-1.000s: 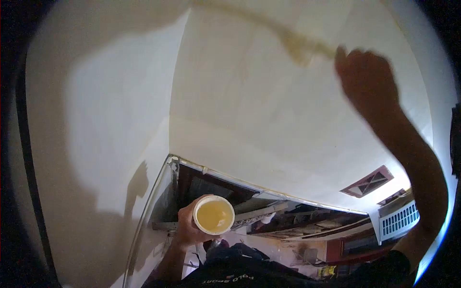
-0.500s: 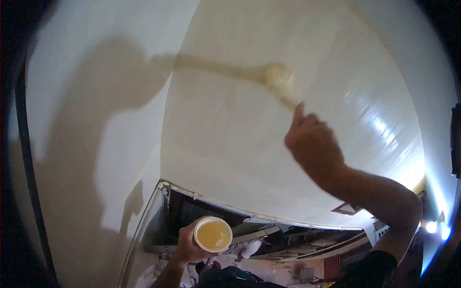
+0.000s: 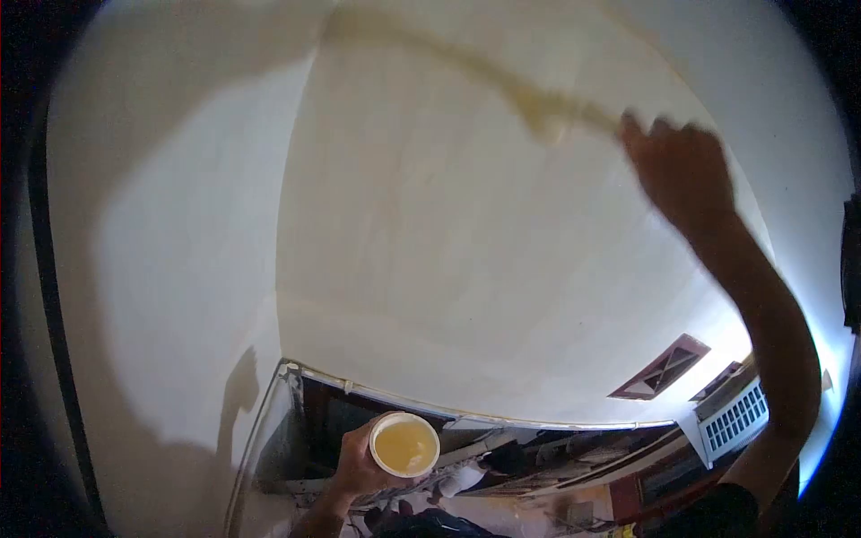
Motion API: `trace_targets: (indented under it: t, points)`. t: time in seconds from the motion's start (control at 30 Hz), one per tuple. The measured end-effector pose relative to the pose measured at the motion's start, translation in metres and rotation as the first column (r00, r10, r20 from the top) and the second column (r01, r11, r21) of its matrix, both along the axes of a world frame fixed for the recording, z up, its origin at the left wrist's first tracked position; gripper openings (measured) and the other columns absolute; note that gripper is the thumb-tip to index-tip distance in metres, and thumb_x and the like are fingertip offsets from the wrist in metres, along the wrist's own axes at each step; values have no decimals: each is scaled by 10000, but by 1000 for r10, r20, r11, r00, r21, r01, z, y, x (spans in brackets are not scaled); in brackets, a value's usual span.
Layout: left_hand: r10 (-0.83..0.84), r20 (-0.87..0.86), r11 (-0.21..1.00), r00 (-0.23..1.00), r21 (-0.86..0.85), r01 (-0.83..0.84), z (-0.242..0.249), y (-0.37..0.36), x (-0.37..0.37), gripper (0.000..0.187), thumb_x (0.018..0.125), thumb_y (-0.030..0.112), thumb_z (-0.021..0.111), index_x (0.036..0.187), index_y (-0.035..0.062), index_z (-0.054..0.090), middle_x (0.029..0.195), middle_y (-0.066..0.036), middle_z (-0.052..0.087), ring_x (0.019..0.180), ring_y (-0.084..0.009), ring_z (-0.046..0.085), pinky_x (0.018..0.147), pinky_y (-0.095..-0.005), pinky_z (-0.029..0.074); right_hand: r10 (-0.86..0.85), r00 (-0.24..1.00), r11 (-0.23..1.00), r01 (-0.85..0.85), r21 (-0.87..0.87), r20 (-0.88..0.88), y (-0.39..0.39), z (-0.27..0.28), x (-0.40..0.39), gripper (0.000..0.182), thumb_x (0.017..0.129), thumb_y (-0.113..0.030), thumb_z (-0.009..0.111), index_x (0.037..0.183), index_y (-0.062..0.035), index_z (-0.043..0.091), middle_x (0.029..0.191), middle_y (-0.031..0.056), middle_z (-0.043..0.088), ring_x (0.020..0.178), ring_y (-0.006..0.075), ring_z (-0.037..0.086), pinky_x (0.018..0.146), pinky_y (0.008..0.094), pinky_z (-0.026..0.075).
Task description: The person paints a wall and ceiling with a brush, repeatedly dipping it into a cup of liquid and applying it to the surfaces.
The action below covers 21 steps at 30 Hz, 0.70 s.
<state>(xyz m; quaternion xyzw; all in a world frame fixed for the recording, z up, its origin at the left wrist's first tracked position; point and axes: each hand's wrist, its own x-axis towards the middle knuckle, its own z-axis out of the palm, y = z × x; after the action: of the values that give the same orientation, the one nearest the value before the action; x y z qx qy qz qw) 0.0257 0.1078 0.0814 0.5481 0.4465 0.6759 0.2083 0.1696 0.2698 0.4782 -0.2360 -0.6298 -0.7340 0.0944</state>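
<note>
My left hand [image 3: 359,464] is wrapped round a white tub [image 3: 436,441] at the bottom middle, which holds a pale yellow liquid [image 3: 402,446]. High on the right, my right hand [image 3: 683,169] grips the handle of a paintbrush [image 3: 545,115]. Motion smears the brush; its head points left and overlaps the cream-coloured ceiling surface [image 3: 421,215]. A long shadow meets the brush head from the left.
A white wall [image 3: 170,296] with my shadow stands at the left. Below the painted surface runs a ledge edge [image 3: 529,415]. A vented window [image 3: 659,368] and a white grille [image 3: 735,421] sit lower right. Far below are another person [image 3: 465,477] and the floor.
My right hand has moved up and to the right with the paintbrush, whose head now points left. The view has shifted slightly. The tub stays in my left hand.
</note>
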Motion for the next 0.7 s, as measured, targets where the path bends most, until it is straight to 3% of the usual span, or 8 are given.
trace_targets:
  t: [0.07, 0.17, 0.23, 0.33, 0.4, 0.5, 0.57, 0.7]
  points:
    - [-4, -61, 999, 998, -32, 2, -1, 7, 3, 712, 529, 247, 880, 1109, -15, 562, 1019, -143, 649, 924, -229, 649, 840, -340, 509, 142, 990, 964, -143, 225, 22, 1, 41, 2, 135, 886, -220, 503, 873, -96, 555, 618, 64, 569, 545, 220, 599, 457, 351, 464]
    - [-14, -76, 998, 997, 53, 18, -5, 18, 6, 725, 517, 254, 885, 1111, -9, 563, 1020, -138, 651, 915, -221, 651, 833, -337, 513, 190, 982, 942, -189, 279, 22, -5, 56, -2, 136, 881, -199, 516, 907, -74, 565, 598, 51, 567, 504, 209, 603, 423, 336, 468]
    - [-31, -74, 999, 997, 13, 32, 0, 20, 10, 739, 503, 257, 893, 1108, -10, 562, 1021, -137, 651, 920, -222, 649, 838, -341, 509, -39, 999, 957, 45, 287, -27, 1, 29, -2, 259, 910, -218, 499, 1113, -71, 562, 663, 62, 565, 496, 174, 580, 464, 304, 498]
    - [-24, -112, 1000, 993, -4, 23, -10, 24, 12, 746, 497, 256, 898, 1105, -15, 561, 1020, -136, 651, 937, -217, 642, 845, -344, 502, -99, 994, 995, 100, -3, 54, 5, -62, 6, 371, 815, -91, 536, 1166, 28, 526, 641, 79, 530, 467, 172, 561, 381, 277, 460]
    - [-27, -108, 1000, 994, 7, 28, -12, 25, 11, 746, 498, 260, 897, 1105, -14, 561, 1017, -136, 652, 936, -218, 643, 844, -343, 502, 7, 987, 985, 21, -173, 162, -8, -112, 16, 348, 789, -71, 557, 1110, 64, 560, 604, 75, 521, 463, 148, 549, 360, 292, 452]
    - [-39, -90, 999, 995, -1, 39, -6, 22, 13, 747, 498, 267, 896, 1105, -11, 562, 1012, -136, 653, 934, -221, 644, 844, -343, 503, 138, 952, 839, 34, -544, 273, -15, -149, 24, 319, 785, -116, 591, 1049, 62, 593, 611, 104, 578, 472, 175, 589, 367, 284, 465]
    - [-43, -92, 999, 995, -5, 43, -2, 22, 10, 748, 498, 271, 896, 1105, -9, 562, 1011, -136, 653, 933, -221, 644, 844, -344, 503, 123, 960, 758, 74, -648, 252, -6, -151, 24, 304, 810, -122, 557, 1054, 58, 580, 610, 97, 570, 467, 171, 580, 375, 301, 466]
    - [-3, -100, 1000, 995, 3, 4, 7, 21, 8, 747, 496, 274, 896, 1103, -7, 563, 1001, -132, 657, 917, -219, 650, 834, -339, 508, 93, 989, 831, -12, -557, 117, 9, -76, 23, 288, 816, -111, 524, 1052, 43, 579, 630, 100, 582, 493, 213, 600, 397, 350, 470]
